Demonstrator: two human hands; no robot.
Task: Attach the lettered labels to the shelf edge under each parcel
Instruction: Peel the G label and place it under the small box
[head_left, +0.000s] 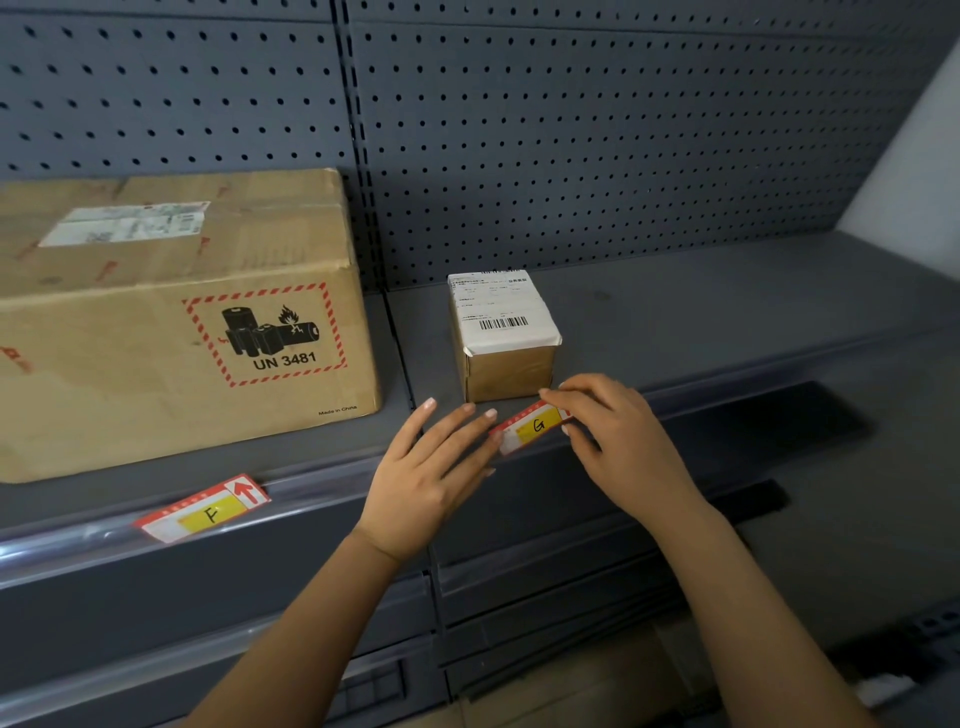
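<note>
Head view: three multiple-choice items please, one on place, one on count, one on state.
1. The red-and-yellow paper label marked G is: A) at the grey metal shelf edge below the small brown cardboard parcel B) on that parcel's top C) on the pegboard wall.
2. Parcels on the shelf: A) one B) two C) four.
3. The red-and-yellow label marked F is: A) in a hand B) on a box C) in the clear edge strip, untouched.
1 A, the right hand pinches G there; 2 B, the large brown cardboard box plus the small parcel; 3 C, neither hand touches F.
</note>
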